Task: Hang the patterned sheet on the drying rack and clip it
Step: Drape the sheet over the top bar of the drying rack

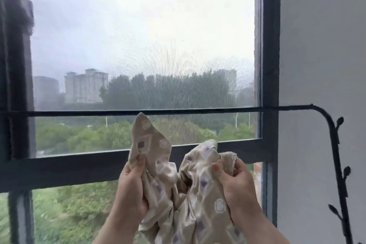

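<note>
Left hand [131, 186] and right hand [235, 182] both grip bunched patterned sheet [198, 194], low middle of frame, under black rack bar [198, 110].

Sheet [200, 194] is beige/tan w/ a repeating print: pale diamond outlines, small purple squares inside some, plus white rings (purple's pretty muted, more mauve tbh). Rack [198, 110] is plain black, no pattern. Window frame [269, 65] is dark grey, wall [320, 45] light grey-white. Outside: green trees [79, 136], washed-out grey sky [118, 25], pale grey bldgs [86, 87].
</note>
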